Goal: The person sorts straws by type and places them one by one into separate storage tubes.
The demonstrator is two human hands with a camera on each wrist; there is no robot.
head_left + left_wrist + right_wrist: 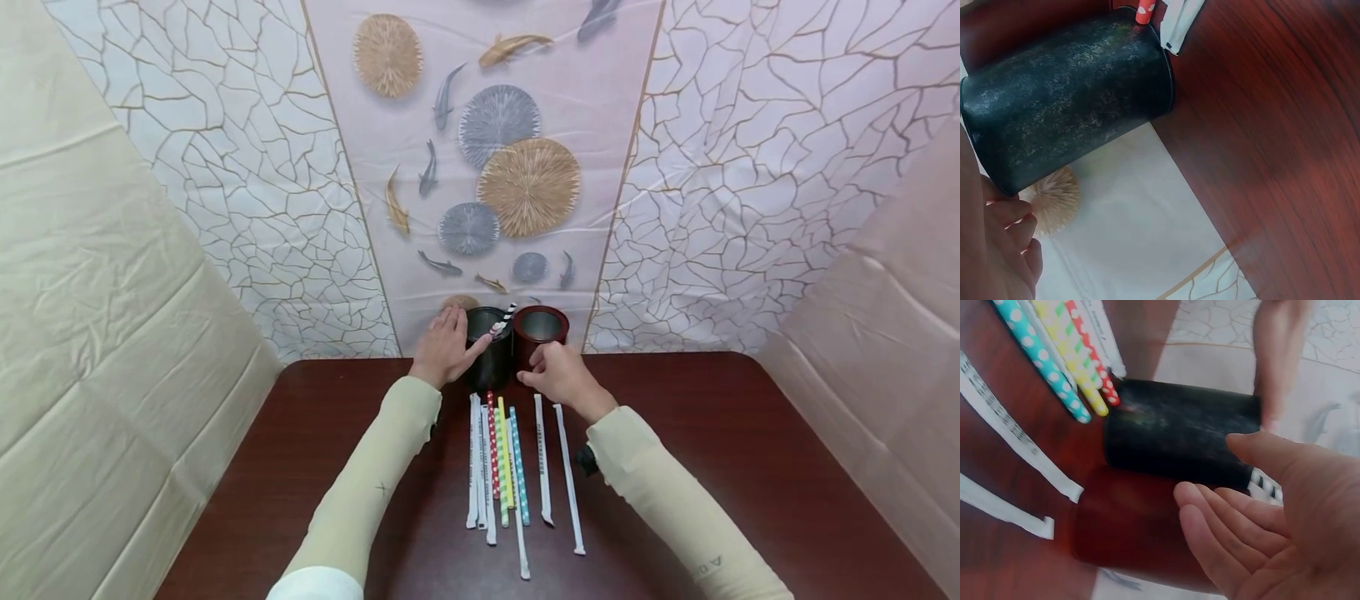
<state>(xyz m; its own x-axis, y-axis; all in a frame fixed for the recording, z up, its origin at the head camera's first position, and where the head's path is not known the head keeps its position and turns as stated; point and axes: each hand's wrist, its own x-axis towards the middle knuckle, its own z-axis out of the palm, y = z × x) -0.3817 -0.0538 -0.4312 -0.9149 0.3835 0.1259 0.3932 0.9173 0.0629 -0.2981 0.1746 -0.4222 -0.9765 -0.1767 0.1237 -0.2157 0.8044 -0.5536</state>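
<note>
My left hand (444,346) rests against the left side of a black cup (489,367), its thumb reaching across the near rim. In the left wrist view, bent fingers (1019,228) show beside the rim of that cup. A black-and-white striped straw (509,313) leans out of the cup; a small pale thing beside the thumb is too small to tell. Close on the right stands a dark red cup (542,323). In front of it is my right hand (564,375), fingers loosely bent and thumb apart, with nothing held, as the right wrist view shows.
Nearer me lie a red dotted straw (492,450), a yellow straw (506,454), a green one (501,492) and a blue dotted one (519,467). Several paper-wrapped straws (474,462) lie left of and among them, and two to the right. A patterned cloth (465,167) hangs behind the table.
</note>
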